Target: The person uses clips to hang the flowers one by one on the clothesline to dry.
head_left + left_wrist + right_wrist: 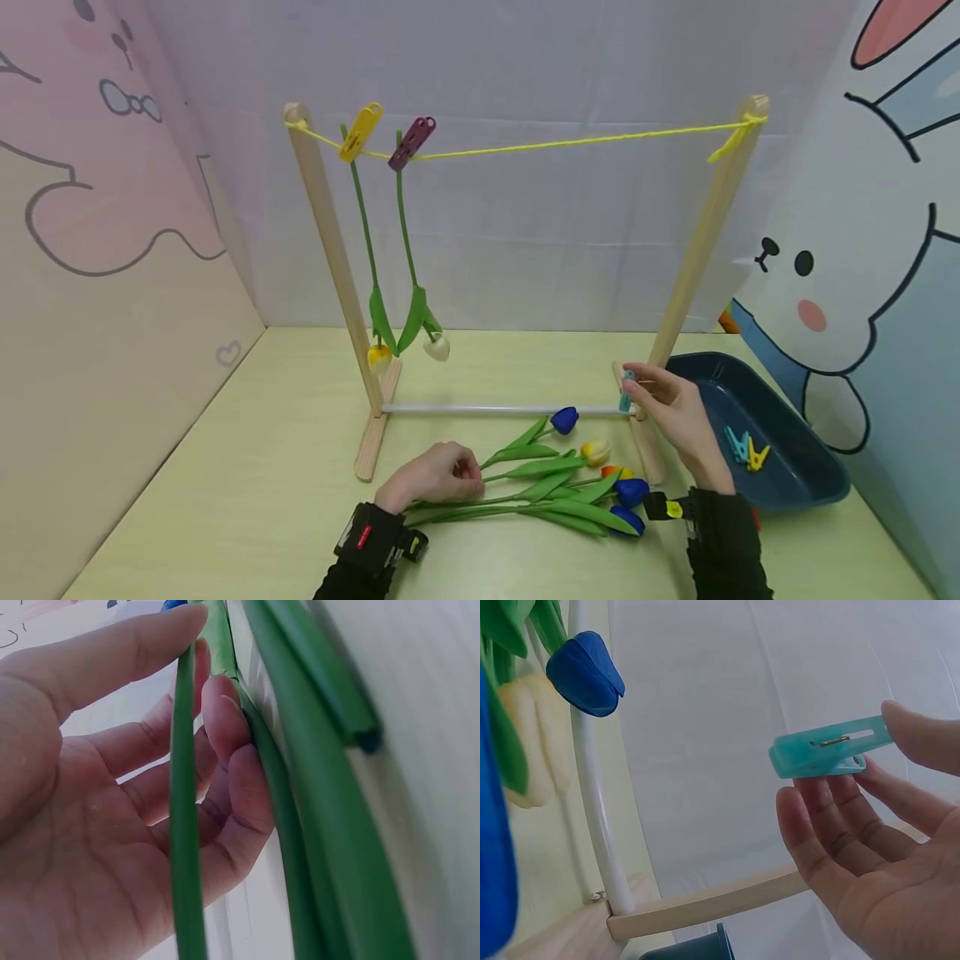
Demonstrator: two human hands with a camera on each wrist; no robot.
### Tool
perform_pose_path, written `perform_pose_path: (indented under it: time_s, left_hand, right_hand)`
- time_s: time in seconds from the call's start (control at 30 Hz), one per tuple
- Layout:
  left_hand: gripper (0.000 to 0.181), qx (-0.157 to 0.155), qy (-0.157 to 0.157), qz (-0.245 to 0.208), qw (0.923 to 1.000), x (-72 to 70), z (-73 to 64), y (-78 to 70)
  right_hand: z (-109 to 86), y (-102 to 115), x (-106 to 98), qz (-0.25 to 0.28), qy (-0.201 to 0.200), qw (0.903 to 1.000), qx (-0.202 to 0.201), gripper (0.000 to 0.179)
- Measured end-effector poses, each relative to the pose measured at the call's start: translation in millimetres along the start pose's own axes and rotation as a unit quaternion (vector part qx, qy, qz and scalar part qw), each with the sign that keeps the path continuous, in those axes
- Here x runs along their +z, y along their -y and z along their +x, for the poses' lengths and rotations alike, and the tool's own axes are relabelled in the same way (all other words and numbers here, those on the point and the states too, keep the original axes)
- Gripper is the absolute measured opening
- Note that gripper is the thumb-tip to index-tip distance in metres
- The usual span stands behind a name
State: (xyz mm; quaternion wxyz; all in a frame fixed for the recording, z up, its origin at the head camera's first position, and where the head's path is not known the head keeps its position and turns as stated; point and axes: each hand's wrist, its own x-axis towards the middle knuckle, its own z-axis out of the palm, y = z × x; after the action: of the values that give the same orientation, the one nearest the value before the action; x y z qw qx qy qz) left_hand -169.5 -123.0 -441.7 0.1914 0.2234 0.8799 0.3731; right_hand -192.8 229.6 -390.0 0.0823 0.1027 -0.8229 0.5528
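Observation:
My left hand (pixel 442 477) pinches a green tulip stem (pixel 185 810) between thumb and index finger, low over the other stems on the table. Beyond that hand, a blue tulip (pixel 564 420) lies farthest back in the pile. My right hand (pixel 671 408) holds a teal clothespin (pixel 829 746) between thumb and fingers, in front of the right wooden post (pixel 705 233). From the yellow line (pixel 570 143), a yellow clothespin (pixel 361 133) and a purple clothespin (pixel 412 143) hold two tulips upside down, one yellow-and-white (pixel 379 358), one white (pixel 437 347).
Several blue, cream and orange tulips lie with their heads rightward below the white crossbar (pixel 495 409). At the right stands a dark blue basin (pixel 817 475), with a teal clothespin (pixel 738 446) and a yellow clothespin (pixel 757 457) inside. The left wooden post (pixel 333 250) rises behind my left hand.

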Motion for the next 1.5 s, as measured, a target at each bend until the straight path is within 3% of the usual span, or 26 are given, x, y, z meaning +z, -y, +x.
perform_pose_path:
  time_s: [0.27,0.57,0.73,0.9,1.03,1.17,1.27,1.5]
  left_hand:
    - [0.006,-0.003,-0.035,-0.005,0.9994,-0.6,-1.1,-0.5]
    - [0.013,0.009,-0.091,0.034,0.9952,-1.8,-0.4,0.6]
    - [0.014,0.01,-0.106,0.04,0.9935,-4.7,-2.2,0.3]
    - [0.01,0.033,-0.147,0.052,0.9872,-7.8,-2.3,-1.2]
    - [0.008,0.049,-0.201,0.068,0.976,-8.5,-0.2,-3.2]
    - [0.008,0.056,-0.261,0.078,0.9604,-7.2,1.8,-7.3]
    - [0.009,0.075,-0.31,0.098,0.9427,-6.2,2.4,-10.1]
    - [0.004,0.14,-0.399,0.173,0.8897,-4.6,3.5,-11.4]
  right_hand:
    - [-0.5,0,-1,0.028,-0.012,0.9995,-0.009,0.034]
    - [2.3,0,-1,0.041,-0.042,0.9983,-0.001,0.041]
    - [3.4,0,1,0.042,-0.094,0.9945,-0.02,0.034]
    - [3.9,2,2,0.093,-0.162,0.9813,-0.047,0.02]
    - [4.5,3,2,0.146,-0.2,0.968,-0.04,0.022]
    - [5.0,4,0,0.189,-0.214,0.9578,-0.03,0.024]
    - [5.4,5,0,0.206,-0.211,0.955,-0.03,0.023]
    - [4.3,5,0,0.221,-0.196,0.9544,-0.043,0.024]
